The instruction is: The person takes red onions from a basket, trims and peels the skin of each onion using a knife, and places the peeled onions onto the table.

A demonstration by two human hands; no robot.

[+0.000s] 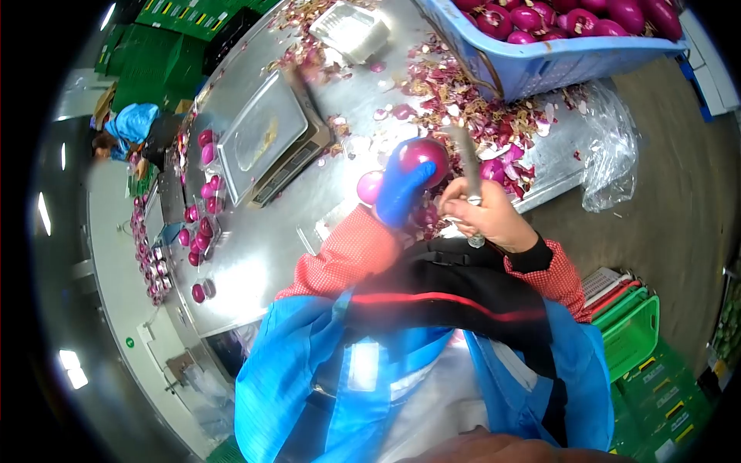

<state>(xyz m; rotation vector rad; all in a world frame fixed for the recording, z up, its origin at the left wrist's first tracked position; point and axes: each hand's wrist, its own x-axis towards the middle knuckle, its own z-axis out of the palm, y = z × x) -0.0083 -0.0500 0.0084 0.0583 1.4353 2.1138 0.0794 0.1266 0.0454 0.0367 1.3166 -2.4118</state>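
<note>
My left hand (400, 187), in a blue glove, is closed around a peeled red onion (424, 160) above the metal table. Bare and ungloved, my right hand (488, 212) grips a knife (468, 158) by its handle, the blurred blade pointing away from me beside the onion. Another red onion (370, 187) lies just left of the gloved hand. Papery onion skins (455, 108) are heaped beyond both hands, with a further onion (492, 170) among them to the right of the blade.
A blue crate (556, 65) full of red onions stands at the far right. Left of my hands sits a weighing scale (266, 139); clear trays (351, 32) lie at the back. Packed onions (202, 231) line the left edge. A plastic bag (610, 147) hangs off the right edge. Another person (133, 123) is far left.
</note>
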